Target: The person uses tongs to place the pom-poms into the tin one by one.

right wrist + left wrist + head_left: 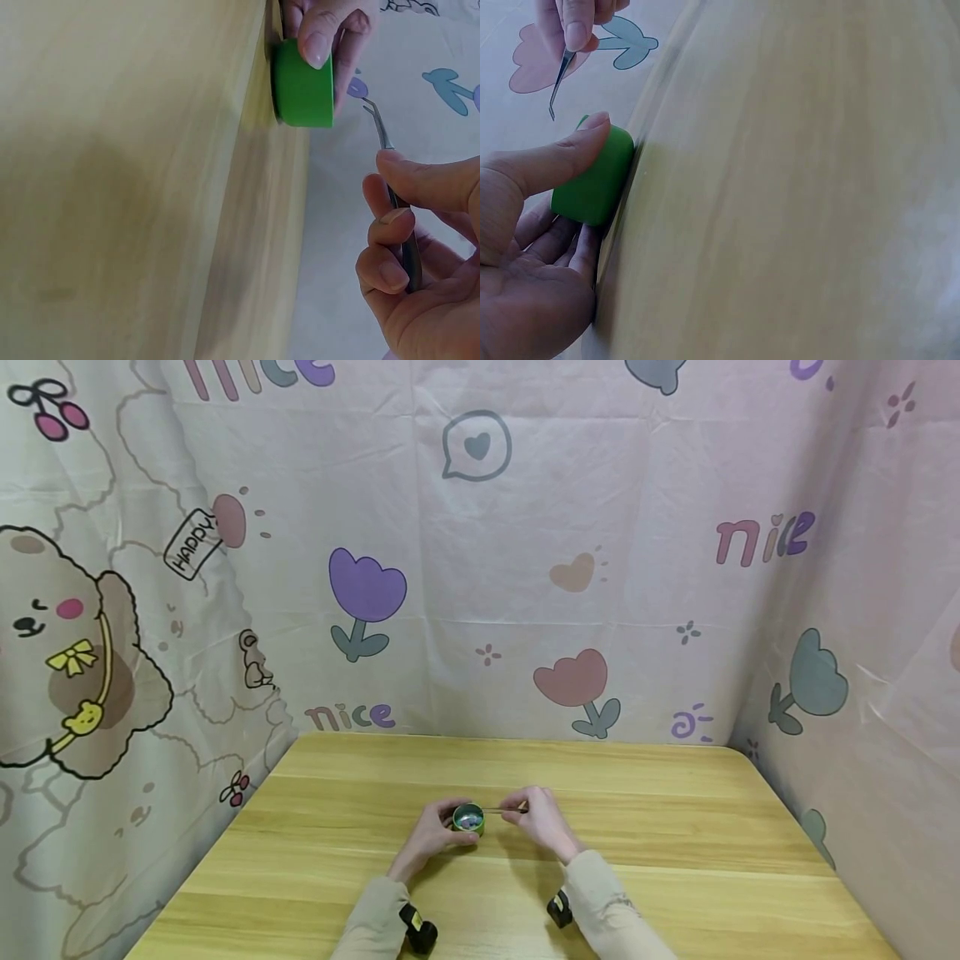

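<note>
A small green cup (480,832) stands on the wooden table, its inside silvery in the head view. Something small and hard to make out lies at its bottom. My left hand (433,832) grips the cup from the side, thumb on the near wall and fingers round the far one. My right hand (542,820) pinches a pair of bent-tip tweezers (383,135) between thumb and fingers. The tweezers' tips point toward the cup, close to its rim and above it; in the right wrist view they are slightly apart with nothing between them.
The light wooden table (315,860) spreads around both hands. Behind it and at both sides hangs a pale printed cloth (480,560). Black wrist-worn devices (420,933) sit at both sleeves.
</note>
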`<action>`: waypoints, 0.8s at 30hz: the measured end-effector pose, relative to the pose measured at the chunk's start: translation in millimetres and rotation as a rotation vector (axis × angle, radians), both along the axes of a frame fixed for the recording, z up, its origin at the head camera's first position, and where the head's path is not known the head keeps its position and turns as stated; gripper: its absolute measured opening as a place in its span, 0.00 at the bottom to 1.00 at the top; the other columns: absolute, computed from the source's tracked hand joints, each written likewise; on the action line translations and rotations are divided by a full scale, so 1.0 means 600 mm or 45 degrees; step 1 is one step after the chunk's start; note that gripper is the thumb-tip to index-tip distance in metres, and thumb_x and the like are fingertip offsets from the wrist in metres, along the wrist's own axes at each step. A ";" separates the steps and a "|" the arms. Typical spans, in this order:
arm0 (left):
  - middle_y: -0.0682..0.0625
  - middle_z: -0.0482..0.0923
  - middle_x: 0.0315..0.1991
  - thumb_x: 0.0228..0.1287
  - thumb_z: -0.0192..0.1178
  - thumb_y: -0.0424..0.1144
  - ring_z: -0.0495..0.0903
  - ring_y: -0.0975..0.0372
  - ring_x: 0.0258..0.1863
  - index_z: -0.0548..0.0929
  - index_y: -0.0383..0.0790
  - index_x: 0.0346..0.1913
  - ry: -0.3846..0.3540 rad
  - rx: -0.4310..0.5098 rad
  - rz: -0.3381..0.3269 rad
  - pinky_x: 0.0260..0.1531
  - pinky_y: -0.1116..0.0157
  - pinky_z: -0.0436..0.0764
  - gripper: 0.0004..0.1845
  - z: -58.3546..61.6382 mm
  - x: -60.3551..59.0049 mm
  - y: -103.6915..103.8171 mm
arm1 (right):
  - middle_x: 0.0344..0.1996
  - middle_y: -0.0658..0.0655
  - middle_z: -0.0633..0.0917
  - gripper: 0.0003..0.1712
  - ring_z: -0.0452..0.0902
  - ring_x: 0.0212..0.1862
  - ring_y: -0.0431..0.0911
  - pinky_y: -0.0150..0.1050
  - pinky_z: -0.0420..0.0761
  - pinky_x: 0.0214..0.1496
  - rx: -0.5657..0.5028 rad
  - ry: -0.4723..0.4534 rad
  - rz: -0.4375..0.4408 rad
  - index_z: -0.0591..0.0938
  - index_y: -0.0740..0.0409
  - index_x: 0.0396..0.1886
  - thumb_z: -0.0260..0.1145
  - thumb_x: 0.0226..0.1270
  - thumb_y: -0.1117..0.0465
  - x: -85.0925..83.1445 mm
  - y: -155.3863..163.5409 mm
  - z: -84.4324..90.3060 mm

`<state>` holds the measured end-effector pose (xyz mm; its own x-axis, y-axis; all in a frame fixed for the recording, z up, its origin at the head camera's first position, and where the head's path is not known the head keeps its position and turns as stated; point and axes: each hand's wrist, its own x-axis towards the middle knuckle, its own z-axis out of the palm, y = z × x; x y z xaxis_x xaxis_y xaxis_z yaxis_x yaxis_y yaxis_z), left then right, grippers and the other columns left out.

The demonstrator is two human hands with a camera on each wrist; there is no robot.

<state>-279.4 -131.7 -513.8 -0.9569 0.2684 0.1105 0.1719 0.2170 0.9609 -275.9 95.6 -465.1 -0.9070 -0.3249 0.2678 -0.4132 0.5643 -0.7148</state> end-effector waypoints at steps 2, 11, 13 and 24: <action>0.32 0.80 0.57 0.49 0.77 0.28 0.80 0.44 0.58 0.76 0.25 0.62 0.000 0.002 -0.003 0.63 0.47 0.79 0.36 0.000 0.000 0.000 | 0.34 0.58 0.92 0.06 0.84 0.33 0.42 0.30 0.83 0.33 -0.002 -0.008 0.003 0.90 0.64 0.37 0.72 0.61 0.68 0.000 -0.001 0.000; 0.31 0.80 0.57 0.49 0.77 0.27 0.80 0.43 0.58 0.76 0.24 0.62 0.017 0.003 -0.002 0.64 0.46 0.78 0.35 0.001 0.000 0.001 | 0.35 0.58 0.92 0.06 0.83 0.33 0.42 0.30 0.82 0.33 -0.017 -0.015 0.003 0.90 0.64 0.37 0.71 0.61 0.69 0.001 -0.001 0.000; 0.31 0.80 0.57 0.49 0.77 0.28 0.80 0.43 0.58 0.76 0.24 0.62 0.016 -0.002 -0.003 0.63 0.46 0.78 0.35 0.000 0.000 0.000 | 0.35 0.58 0.91 0.06 0.83 0.33 0.41 0.30 0.82 0.33 -0.017 -0.027 -0.002 0.90 0.64 0.37 0.71 0.61 0.69 0.001 -0.001 0.000; 0.31 0.80 0.57 0.49 0.77 0.28 0.80 0.44 0.58 0.76 0.24 0.62 0.012 -0.003 -0.003 0.63 0.47 0.79 0.35 0.001 0.000 0.001 | 0.33 0.59 0.91 0.06 0.81 0.30 0.40 0.29 0.81 0.30 -0.040 -0.038 -0.011 0.90 0.65 0.37 0.71 0.60 0.70 0.005 0.003 -0.001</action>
<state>-279.2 -131.4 -513.0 -0.9552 0.2711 0.1191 0.1815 0.2184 0.9588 -273.0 97.5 -465.8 -0.9175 -0.3087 0.2507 -0.3866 0.5448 -0.7441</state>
